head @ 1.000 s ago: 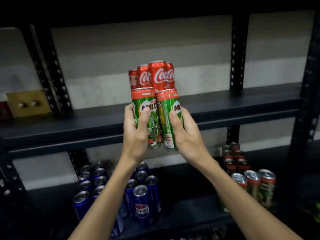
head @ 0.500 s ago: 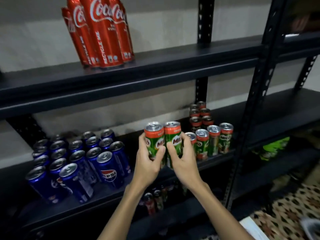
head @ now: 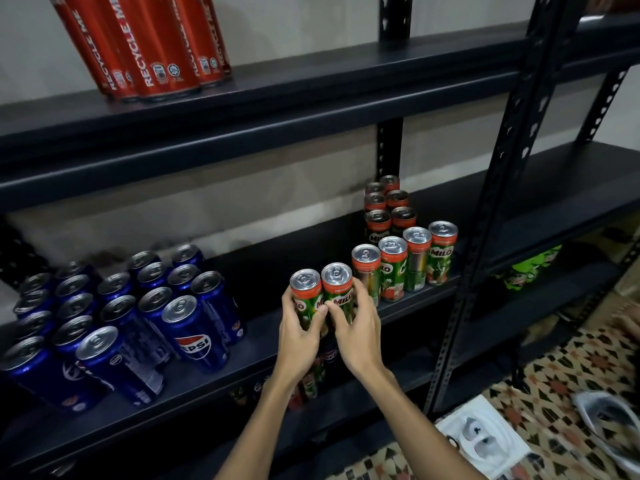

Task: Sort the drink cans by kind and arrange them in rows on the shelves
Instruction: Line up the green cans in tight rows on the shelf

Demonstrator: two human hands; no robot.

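Note:
My left hand (head: 300,333) grips a green Milo can (head: 305,292) and my right hand (head: 356,327) grips a second Milo can (head: 337,289) pressed against it. Both cans stand upright at the front of the middle shelf (head: 263,344), just left of a row of several Milo cans (head: 403,263). More Milo cans (head: 384,213) stand in two lines behind that row. Several blue Pepsi cans (head: 124,313) fill the left of the same shelf. Red Coca-Cola cans (head: 145,46) stand on the upper shelf (head: 311,88).
A black upright post (head: 498,188) of the rack stands right of the Milo row. A lower shelf holds a few dim cans (head: 308,382). Green packaging (head: 526,271) lies at the right. Patterned floor (head: 561,382) with a white plastic bag (head: 485,438) lies below.
Both hands have brought the two Milo cans down from in front of the upper shelf to the middle shelf, beside the Milo row. The view has dropped and moved closer.

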